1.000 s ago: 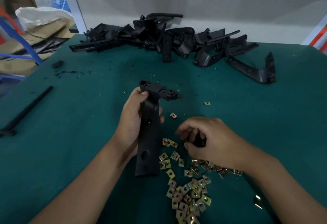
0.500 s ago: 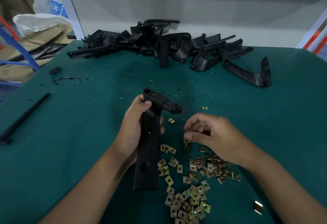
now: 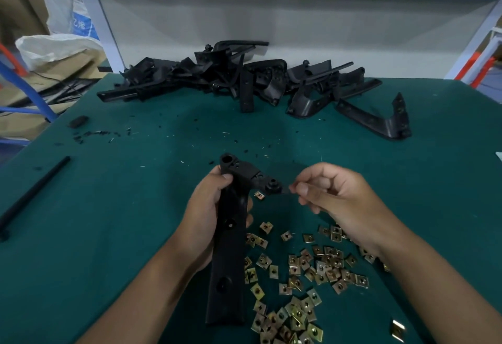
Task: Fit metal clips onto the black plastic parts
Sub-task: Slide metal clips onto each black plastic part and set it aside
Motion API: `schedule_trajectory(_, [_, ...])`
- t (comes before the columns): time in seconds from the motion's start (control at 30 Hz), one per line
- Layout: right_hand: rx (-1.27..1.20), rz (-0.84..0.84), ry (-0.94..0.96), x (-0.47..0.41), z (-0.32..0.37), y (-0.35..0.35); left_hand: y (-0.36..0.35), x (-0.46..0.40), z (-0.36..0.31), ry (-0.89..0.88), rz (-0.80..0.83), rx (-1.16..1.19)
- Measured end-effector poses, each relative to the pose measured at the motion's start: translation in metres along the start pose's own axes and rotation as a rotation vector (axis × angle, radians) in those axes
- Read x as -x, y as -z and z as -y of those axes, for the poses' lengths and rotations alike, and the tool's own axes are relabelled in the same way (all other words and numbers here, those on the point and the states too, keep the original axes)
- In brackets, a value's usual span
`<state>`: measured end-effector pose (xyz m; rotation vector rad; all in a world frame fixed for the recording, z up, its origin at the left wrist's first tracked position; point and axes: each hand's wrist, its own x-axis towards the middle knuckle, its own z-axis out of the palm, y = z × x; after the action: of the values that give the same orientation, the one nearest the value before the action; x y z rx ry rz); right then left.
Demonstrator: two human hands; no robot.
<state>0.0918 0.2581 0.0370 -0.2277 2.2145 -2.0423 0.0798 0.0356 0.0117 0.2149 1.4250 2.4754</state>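
My left hand (image 3: 209, 216) grips a long black plastic part (image 3: 229, 248) by its upper half, holding it upright-ish over the green table. The part's short angled arm (image 3: 267, 185) points right. My right hand (image 3: 336, 199) is at the tip of that arm, thumb and forefinger pinched together on something small; the clip itself is hidden by the fingers. Several brass-coloured metal clips (image 3: 307, 276) lie scattered on the table below both hands.
A heap of black plastic parts (image 3: 233, 80) lies along the table's far edge, with one L-shaped part (image 3: 380, 118) apart at the right. A black rod (image 3: 35, 194) lies at the left. One clip (image 3: 398, 330) sits alone at the lower right. Plastic crumbs dot the mat.
My right hand rose from the clip pile and moved up to the tip of the part's angled arm. The left hand kept its grip on the part.
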Motion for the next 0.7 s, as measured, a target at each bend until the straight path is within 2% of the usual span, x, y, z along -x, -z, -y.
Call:
schedule_trajectory(0.1, [-0.135,-0.010,0.003,0.000,0.004,0.000,-0.004,0.006,0.000,0.031,0.000,-0.093])
schedule_trajectory(0.3, [-0.179,-0.092,0.023,-0.001,0.007,-0.004,-0.013,0.008,-0.001,-0.003,0.064,-0.146])
schedule_trajectory(0.5, [-0.210,-0.047,0.020,0.001,0.010,-0.004,-0.015,0.008,-0.001,-0.071,0.135,-0.181])
schedule_trajectory(0.7, [-0.275,-0.015,-0.012,0.003,0.010,-0.007,-0.012,0.009,0.000,-0.007,0.198,-0.111])
